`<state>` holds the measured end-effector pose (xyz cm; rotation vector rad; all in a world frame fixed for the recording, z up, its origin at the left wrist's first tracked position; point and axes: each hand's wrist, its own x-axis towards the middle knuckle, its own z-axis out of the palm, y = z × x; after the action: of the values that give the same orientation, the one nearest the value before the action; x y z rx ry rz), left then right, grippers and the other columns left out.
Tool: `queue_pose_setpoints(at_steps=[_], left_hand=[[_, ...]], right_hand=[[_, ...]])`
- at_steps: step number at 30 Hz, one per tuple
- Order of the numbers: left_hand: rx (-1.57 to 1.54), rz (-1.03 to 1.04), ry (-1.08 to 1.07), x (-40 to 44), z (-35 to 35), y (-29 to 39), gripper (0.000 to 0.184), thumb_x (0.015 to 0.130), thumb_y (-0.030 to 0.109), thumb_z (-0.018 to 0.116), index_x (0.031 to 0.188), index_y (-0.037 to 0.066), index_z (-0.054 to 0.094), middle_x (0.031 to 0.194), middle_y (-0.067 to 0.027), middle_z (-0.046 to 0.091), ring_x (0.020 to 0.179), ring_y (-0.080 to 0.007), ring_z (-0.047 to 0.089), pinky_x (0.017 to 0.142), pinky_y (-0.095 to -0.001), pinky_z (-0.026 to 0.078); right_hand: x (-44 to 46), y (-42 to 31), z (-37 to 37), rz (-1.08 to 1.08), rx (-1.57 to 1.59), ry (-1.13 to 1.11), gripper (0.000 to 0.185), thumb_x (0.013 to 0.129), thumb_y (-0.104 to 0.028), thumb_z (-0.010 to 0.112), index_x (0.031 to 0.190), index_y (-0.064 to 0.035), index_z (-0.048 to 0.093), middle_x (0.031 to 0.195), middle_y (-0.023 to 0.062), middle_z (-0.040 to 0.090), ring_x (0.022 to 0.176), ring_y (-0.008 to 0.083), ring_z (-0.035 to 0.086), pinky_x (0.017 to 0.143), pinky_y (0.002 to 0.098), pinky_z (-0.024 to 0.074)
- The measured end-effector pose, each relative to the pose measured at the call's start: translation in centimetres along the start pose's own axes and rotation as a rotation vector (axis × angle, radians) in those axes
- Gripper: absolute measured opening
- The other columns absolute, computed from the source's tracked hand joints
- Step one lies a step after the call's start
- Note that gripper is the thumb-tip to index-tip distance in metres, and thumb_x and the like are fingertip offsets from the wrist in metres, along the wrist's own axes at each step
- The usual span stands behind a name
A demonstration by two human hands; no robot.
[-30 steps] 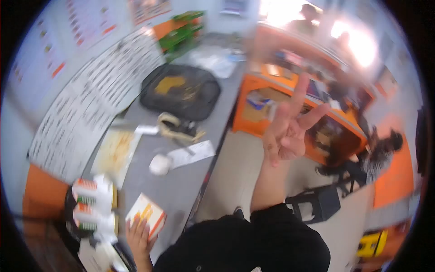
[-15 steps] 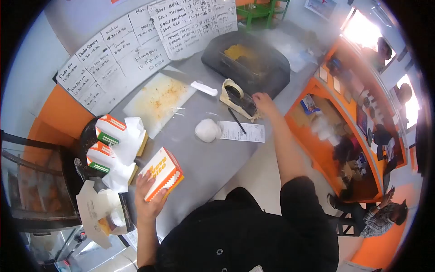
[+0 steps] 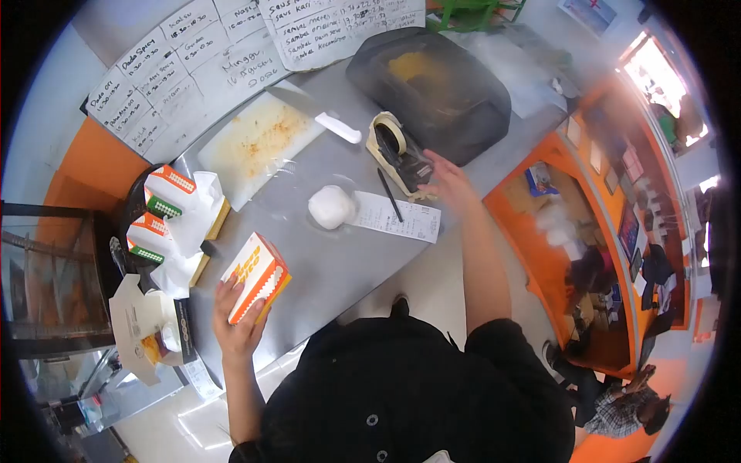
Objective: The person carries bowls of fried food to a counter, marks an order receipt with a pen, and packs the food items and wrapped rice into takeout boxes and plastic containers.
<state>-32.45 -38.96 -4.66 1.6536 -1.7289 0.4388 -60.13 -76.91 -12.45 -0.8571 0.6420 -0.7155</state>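
My left hand (image 3: 241, 322) is wrapped round an orange and white food box (image 3: 260, 276) at the table's near edge. At the tape dispenser (image 3: 397, 154), my right hand (image 3: 448, 181) has its thumb and fingers at the cutting end; whether tape is between them is too small to tell. A white wrapped ball (image 3: 332, 207) and a paper receipt (image 3: 397, 218) lie between the two hands. Across the receipt's left part lies a black pen (image 3: 390, 195). A white-handled knife (image 3: 338, 128) rests by the stained cutting board (image 3: 255, 147).
Open orange and white boxes (image 3: 174, 224) with paper stand at the left, above an open carton (image 3: 139, 332). A large dark tray (image 3: 432, 92) sits at the back. Orange shelving (image 3: 540, 231) is at the right, with a person (image 3: 625, 409) seated below it.
My right hand has come down from the raised position to the tape dispenser. My left hand has gone from resting on the box to gripping it, tilted up. The view has shifted.
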Motion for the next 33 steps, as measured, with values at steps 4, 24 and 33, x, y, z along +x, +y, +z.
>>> queue_pose_setpoints(at_steps=[4, 24, 33], left_hand=[[-0.001, -0.027, -0.032, 0.7, 1.1, 1.2, 0.051, 0.061, 0.001, 0.077, 0.106, 0.016, 0.057, 0.113, -0.0157, 0.054, 0.107, -0.0389, 0.053, 0.092, -0.0512, 0.042], [-0.071, -0.081, 0.031, 6.1, 4.2, 4.0, 0.047, 0.061, 0.008, 0.079, 0.105, 0.013, 0.065, 0.113, -0.0125, 0.052, 0.1, -0.0275, 0.053, 0.081, -0.0344, 0.045], [-0.172, 0.047, 0.121, 7.2, 4.7, 4.1, 0.038, 0.059, 0.005, 0.076, 0.095, 0.01, 0.067, 0.104, -0.0079, 0.054, 0.093, -0.0265, 0.054, 0.075, -0.0364, 0.048]], right_hand=[[-1.0, 3.9, -1.9, -0.201, 0.013, -0.095, 0.018, 0.09, -0.011, 0.05, 0.074, -0.0037, 0.052, 0.138, 0.0048, 0.03, 0.119, 0.0157, 0.039, 0.099, 0.0448, 0.0375], [-11.5, -1.6, 12.5, -0.34, -0.81, -0.15, 0.018, 0.084, -0.005, 0.055, 0.102, -0.0021, 0.06, 0.085, 0.0032, 0.056, 0.076, 0.0103, 0.053, 0.071, 0.0222, 0.0426], [-13.4, 3.0, 21.8, -0.274, -0.154, -0.238, 0.043, 0.085, -0.002, 0.056, 0.123, -0.0039, 0.035, 0.084, 0.0082, 0.06, 0.071, 0.0088, 0.054, 0.065, 0.0215, 0.0446]])
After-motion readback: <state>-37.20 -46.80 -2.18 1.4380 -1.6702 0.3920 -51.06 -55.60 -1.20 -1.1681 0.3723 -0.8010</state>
